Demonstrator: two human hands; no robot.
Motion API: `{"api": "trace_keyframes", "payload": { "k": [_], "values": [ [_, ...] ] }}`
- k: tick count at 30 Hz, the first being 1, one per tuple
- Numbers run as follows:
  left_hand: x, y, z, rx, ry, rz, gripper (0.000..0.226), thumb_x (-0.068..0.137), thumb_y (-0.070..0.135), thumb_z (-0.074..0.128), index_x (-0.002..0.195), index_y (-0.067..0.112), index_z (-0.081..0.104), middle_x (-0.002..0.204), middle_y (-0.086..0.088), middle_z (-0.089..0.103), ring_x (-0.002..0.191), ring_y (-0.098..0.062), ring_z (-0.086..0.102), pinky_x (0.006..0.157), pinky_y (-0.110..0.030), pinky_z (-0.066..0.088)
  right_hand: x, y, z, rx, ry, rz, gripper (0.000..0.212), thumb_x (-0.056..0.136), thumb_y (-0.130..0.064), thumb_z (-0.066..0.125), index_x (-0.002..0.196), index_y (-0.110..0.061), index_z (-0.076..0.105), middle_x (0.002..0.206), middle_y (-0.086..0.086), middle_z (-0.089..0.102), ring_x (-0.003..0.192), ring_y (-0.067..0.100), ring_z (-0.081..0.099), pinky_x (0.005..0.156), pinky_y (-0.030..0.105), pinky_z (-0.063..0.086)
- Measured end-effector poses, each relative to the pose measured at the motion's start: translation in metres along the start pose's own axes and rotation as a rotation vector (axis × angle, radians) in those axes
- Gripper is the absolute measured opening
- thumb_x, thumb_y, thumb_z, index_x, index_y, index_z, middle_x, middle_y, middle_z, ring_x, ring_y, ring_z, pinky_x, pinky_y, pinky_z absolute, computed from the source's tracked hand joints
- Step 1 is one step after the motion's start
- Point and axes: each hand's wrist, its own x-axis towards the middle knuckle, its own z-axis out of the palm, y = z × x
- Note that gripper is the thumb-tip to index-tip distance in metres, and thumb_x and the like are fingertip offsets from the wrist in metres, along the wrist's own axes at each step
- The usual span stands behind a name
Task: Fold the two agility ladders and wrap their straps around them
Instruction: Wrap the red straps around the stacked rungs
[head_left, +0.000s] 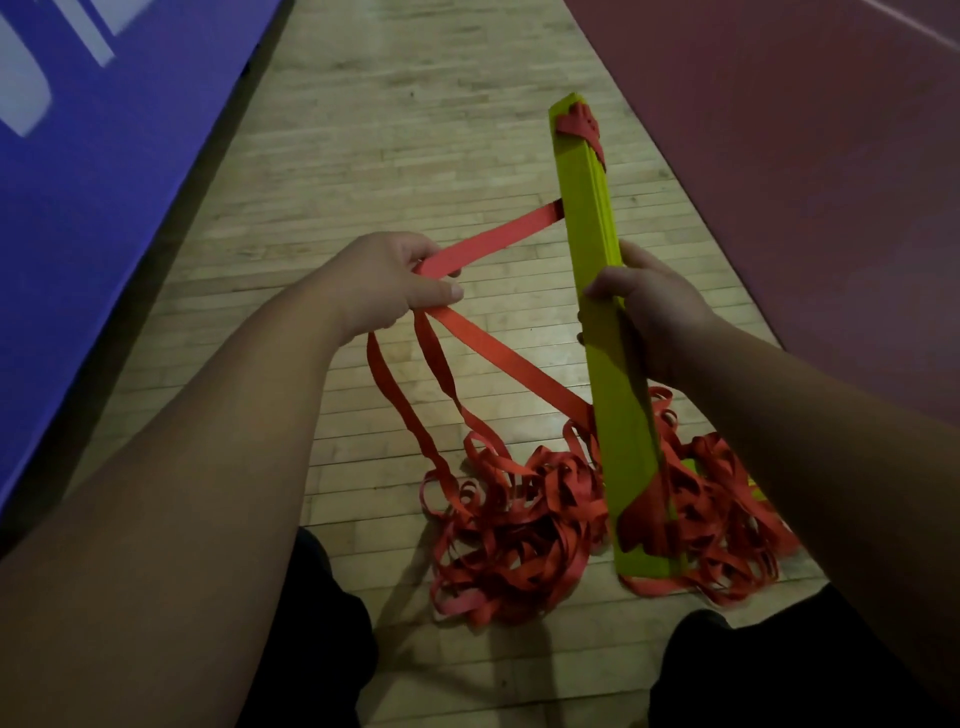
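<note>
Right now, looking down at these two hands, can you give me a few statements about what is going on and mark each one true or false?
1. The right hand grips the stack of yellow rungs. True.
2. The left hand holds nothing. False: it grips the red strap.
3. A loose pile of strap lies on the wooden floor. True.
4. The strap is wound neatly round the whole stack. False: most of it lies tangled in the pile.
5. The blue surface is on the person's right. False: the blue surface is on the left.
</note>
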Motion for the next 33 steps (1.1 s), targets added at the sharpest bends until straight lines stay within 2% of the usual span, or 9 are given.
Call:
{"api": "trace_keyframes", "payload": {
  "k": [4,7,12,16,20,23,28,31,33],
  "values": [
    [-0.002,0.001,0.003,0.019,-0.009,0.011,0.034,0.092,0.049,0.086,0.124,0.044,0.075,0.111,0.01,0.075,0.094,-0.011,0.065,0.081,-0.037,0.049,0.002,-0.002,0.001,-0.033,-0.007,0.011,0.062,0.098,-0.006,0.063,0.151,-0.037,0.051,0.125,0.017,0.063,0.101,0.042,0.073,0.063,0.045,0.066],
    [-0.005,0.004,0.003,-0.008,-0.048,0.019,0.037,0.092,0.047,0.087,0.126,0.045,0.073,0.111,0.008,0.075,0.092,-0.012,0.065,0.078,-0.034,0.05,0.0,-0.003,0.004,0.056,-0.039,0.105,0.041,0.102,-0.002,0.058,0.139,-0.015,0.05,0.131,0.022,0.063,0.107,0.034,0.076,0.07,0.049,0.068],
    [-0.008,0.007,0.01,0.007,-0.149,0.046,0.037,0.091,0.044,0.089,0.123,0.05,0.071,0.097,0.013,0.07,0.084,-0.008,0.061,0.074,-0.031,0.048,0.003,-0.001,0.001,-0.012,0.01,0.184,0.017,0.101,-0.005,0.059,0.117,0.0,0.059,0.098,0.019,0.064,0.064,0.021,0.069,0.053,0.03,0.06],
    [-0.006,0.007,0.013,0.018,-0.18,0.03,0.039,0.087,0.049,0.09,0.123,0.048,0.076,0.1,0.011,0.076,0.078,-0.009,0.058,0.072,-0.032,0.046,0.008,0.004,-0.001,-0.145,0.024,0.158,0.012,0.099,-0.01,0.067,0.106,0.0,0.069,0.104,0.019,0.071,0.082,0.024,0.07,0.066,0.035,0.062],
    [-0.005,0.013,0.018,0.014,-0.227,0.037,0.036,0.086,0.048,0.091,0.119,0.043,0.079,0.088,0.007,0.07,0.067,-0.009,0.05,0.068,-0.033,0.044,0.008,0.004,-0.001,-0.144,-0.006,0.16,0.018,0.103,-0.022,0.067,0.113,-0.007,0.069,0.115,0.011,0.074,0.096,0.027,0.068,0.083,0.044,0.059],
    [-0.005,0.014,0.019,0.002,-0.239,0.037,0.036,0.087,0.047,0.091,0.12,0.04,0.079,0.088,0.004,0.069,0.065,-0.008,0.05,0.065,-0.031,0.045,0.008,0.004,-0.002,-0.105,-0.003,0.17,0.028,0.109,-0.035,0.06,0.123,-0.011,0.063,0.119,0.014,0.073,0.104,0.032,0.07,0.086,0.045,0.06],
    [-0.004,0.012,0.019,-0.038,-0.218,0.022,0.031,0.089,0.044,0.089,0.118,0.039,0.079,0.087,0.005,0.07,0.067,-0.011,0.05,0.063,-0.028,0.045,0.011,0.004,0.0,-0.096,0.016,0.162,0.029,0.113,-0.028,0.053,0.127,-0.004,0.06,0.123,0.02,0.073,0.106,0.036,0.071,0.093,0.05,0.06],
    [-0.004,0.013,0.019,-0.041,-0.214,0.019,0.03,0.091,0.042,0.089,0.119,0.038,0.079,0.087,0.005,0.07,0.068,-0.012,0.05,0.063,-0.028,0.045,0.013,0.004,0.002,-0.144,0.025,0.148,0.025,0.108,-0.022,0.061,0.12,0.0,0.064,0.127,0.026,0.07,0.106,0.038,0.072,0.098,0.054,0.059],
    [-0.005,0.014,0.019,-0.045,-0.226,0.018,0.031,0.09,0.043,0.089,0.119,0.037,0.079,0.089,0.003,0.071,0.07,-0.013,0.05,0.064,-0.029,0.046,0.014,0.005,0.002,-0.196,0.031,0.132,0.032,0.104,-0.023,0.07,0.125,0.001,0.065,0.126,0.025,0.07,0.106,0.038,0.072,0.087,0.051,0.063]
  ]
}}
